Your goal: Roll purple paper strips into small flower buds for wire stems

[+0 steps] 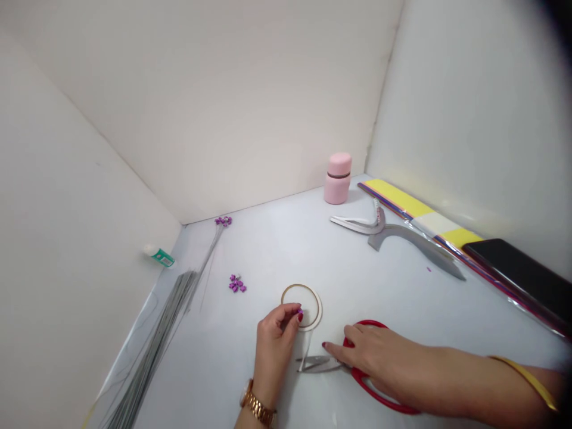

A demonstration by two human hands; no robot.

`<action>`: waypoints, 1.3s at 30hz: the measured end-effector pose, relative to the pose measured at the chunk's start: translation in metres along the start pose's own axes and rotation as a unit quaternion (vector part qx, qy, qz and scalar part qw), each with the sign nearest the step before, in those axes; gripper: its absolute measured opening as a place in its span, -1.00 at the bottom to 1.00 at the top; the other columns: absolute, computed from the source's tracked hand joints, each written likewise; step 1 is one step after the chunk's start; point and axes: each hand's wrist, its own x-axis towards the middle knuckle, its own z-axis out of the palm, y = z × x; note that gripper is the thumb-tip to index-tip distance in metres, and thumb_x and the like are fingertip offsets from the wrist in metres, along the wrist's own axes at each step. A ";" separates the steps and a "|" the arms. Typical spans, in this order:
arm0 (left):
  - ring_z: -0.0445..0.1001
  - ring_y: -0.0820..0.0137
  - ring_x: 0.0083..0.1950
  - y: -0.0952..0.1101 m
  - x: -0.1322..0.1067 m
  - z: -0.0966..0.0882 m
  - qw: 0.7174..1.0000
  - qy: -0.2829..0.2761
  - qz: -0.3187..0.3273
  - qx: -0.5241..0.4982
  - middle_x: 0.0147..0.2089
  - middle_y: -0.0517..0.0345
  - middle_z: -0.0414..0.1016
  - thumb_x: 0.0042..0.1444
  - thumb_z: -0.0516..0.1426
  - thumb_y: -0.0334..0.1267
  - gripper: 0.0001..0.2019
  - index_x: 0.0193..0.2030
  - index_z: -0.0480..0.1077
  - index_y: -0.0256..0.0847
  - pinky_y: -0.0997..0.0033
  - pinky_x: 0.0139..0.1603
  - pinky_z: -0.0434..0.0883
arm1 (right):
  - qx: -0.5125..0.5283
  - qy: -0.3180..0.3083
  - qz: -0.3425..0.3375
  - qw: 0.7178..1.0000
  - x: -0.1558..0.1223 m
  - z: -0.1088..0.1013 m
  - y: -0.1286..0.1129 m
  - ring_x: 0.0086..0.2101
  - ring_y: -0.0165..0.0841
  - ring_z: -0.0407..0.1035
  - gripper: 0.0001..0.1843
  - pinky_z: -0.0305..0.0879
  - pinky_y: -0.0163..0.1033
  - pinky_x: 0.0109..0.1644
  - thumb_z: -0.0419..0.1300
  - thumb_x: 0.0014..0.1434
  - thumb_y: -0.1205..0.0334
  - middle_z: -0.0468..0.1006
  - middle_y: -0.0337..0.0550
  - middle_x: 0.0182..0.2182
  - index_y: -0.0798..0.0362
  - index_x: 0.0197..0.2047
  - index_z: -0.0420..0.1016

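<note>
My left hand (pixel 276 335) is closed in a pinch, with a small purple piece (pixel 300 311) between thumb and finger; its shape is mostly hidden. Just beyond those fingertips a ring-shaped roll of thin white tape (pixel 319 319) lies on the table. From it a narrow strip of tape (pixel 308 344) runs down to the blades of the scissors (pixel 328 363). My right hand (pixel 379 357) is closed round their red handles, its index finger stretched along them. The blades are slightly apart, with the strip's end between them.
Small purple flowers (pixel 236 284) lie left of the tape. Grey wires (pixel 161 339) and a green-white glue tube (pixel 161 257) are at the left. A pink container (pixel 338 179), a grey curved cutout (pixel 411 235), colored sheets (pixel 397 199) and a black phone (pixel 518 274) line the back and right.
</note>
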 end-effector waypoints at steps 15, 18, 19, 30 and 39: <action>0.49 0.36 -0.32 0.014 0.005 0.001 0.980 -0.023 0.094 0.175 -0.30 0.10 0.55 0.07 0.01 -0.43 -0.80 -0.27 0.44 -0.20 0.37 -0.28 0.41 | -0.097 0.043 -0.042 0.993 0.001 0.005 0.006 -0.39 -0.23 0.35 -0.16 0.12 -0.27 -0.38 0.16 -0.21 0.53 0.41 0.00 -0.26 -0.05 0.18 0.11; 0.49 0.41 -0.23 0.029 0.016 0.002 0.965 -0.093 0.155 0.191 -0.23 0.14 0.55 0.08 0.01 -0.45 -0.79 -0.23 0.43 -0.17 0.45 -0.19 0.39 | -0.114 0.069 -0.059 0.989 0.001 0.006 0.008 -0.40 -0.25 0.36 -0.22 0.09 -0.29 -0.41 0.10 -0.13 0.54 0.43 -0.01 -0.28 -0.05 0.18 0.10; 0.48 0.43 -0.21 0.034 0.020 0.004 0.954 -0.131 0.183 0.199 -0.23 0.18 0.55 0.07 0.03 -0.46 -0.78 -0.23 0.44 -0.15 0.48 -0.16 0.38 | -0.120 0.072 -0.058 0.988 0.001 0.006 0.008 -0.42 -0.26 0.36 -0.24 0.08 -0.29 -0.42 0.09 -0.12 0.54 0.43 -0.02 -0.29 -0.06 0.18 0.11; 0.45 0.32 -0.22 0.008 0.058 0.019 0.878 -0.140 0.273 0.367 -0.23 0.02 0.51 0.09 -0.05 -0.54 -0.72 -0.22 0.43 -0.22 0.35 -0.18 0.38 | -0.106 0.110 -0.064 0.986 -0.002 0.010 0.017 -0.41 -0.27 0.34 -0.29 0.11 -0.29 -0.42 0.06 -0.06 0.50 0.43 -0.05 -0.31 -0.07 0.18 0.12; 0.37 0.26 -0.14 -0.002 0.052 0.016 0.864 -0.036 0.234 0.444 -0.21 0.01 0.43 0.01 0.00 -0.63 -0.72 -0.22 0.36 -0.24 0.27 -0.13 0.35 | -0.055 0.072 -0.053 0.994 -0.003 0.019 0.002 -0.41 -0.24 0.33 -0.18 0.13 -0.24 -0.36 0.24 -0.21 0.31 0.41 0.02 -0.28 0.03 0.18 0.14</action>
